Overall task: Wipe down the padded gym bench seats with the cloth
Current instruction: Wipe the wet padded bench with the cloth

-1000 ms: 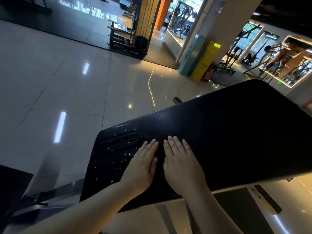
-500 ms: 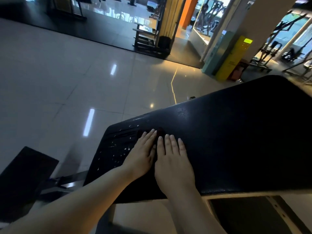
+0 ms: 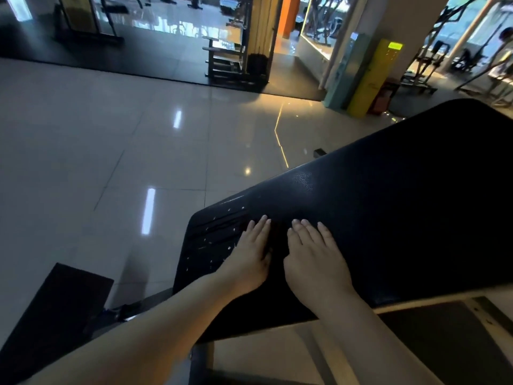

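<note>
Two hands, left hand [image 3: 247,254] and right hand [image 3: 311,259], flat and palm-down side by side, fingers straight, pressing on one black padded gym bench seat [image 3: 388,218] near its white-flecked end. One dark creased patch [image 3: 216,227] beside the left hand, possibly the cloth; cannot tell.

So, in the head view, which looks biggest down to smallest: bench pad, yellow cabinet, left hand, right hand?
1. Bench pad: largest by far.
2. Left hand, right hand, yellow cabinet: all look close. The hands match; the cabinet stands far off, so I won't rank it.
</note>
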A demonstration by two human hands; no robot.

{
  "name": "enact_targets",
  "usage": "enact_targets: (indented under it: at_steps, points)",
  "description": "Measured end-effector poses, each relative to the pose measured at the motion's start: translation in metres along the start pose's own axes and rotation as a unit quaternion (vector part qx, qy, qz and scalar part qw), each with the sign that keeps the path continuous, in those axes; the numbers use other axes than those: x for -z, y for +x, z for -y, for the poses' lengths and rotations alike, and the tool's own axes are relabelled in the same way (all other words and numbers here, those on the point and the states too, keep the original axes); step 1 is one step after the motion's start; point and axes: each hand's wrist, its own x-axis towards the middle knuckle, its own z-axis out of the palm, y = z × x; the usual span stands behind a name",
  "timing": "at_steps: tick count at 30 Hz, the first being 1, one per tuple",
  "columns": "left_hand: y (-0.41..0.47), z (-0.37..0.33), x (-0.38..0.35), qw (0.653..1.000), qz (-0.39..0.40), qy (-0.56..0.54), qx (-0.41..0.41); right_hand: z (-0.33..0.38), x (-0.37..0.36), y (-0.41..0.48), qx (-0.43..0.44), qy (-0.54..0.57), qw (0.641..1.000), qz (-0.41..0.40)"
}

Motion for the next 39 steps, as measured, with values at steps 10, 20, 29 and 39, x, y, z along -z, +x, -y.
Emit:
enact_targets:
  at_steps: [10, 20, 29, 39]
  points:
    - [-0.035, 0.057, 0.015, 0.983, 0.058, 0.126, -0.116, 0.032, -0.034, 0.014, -0.055, -0.02, 0.997, -0.045]
    - [0.016, 0.032, 0.024, 0.99, 0.066, 0.073, -0.101, 0.037, -0.031, 0.016, -0.07, -0.067, 0.994, -0.042]
    - [0.026, 0.066, 0.032, 0.981, 0.053, 0.113, -0.151, 0.035, -0.034, 0.018, -0.078, -0.084, 0.993, -0.036]
    - [0.003, 0.066, 0.022, 0.981, 0.063, 0.083, -0.165, 0.035, -0.036, 0.016, -0.08, -0.075, 0.992, -0.056]
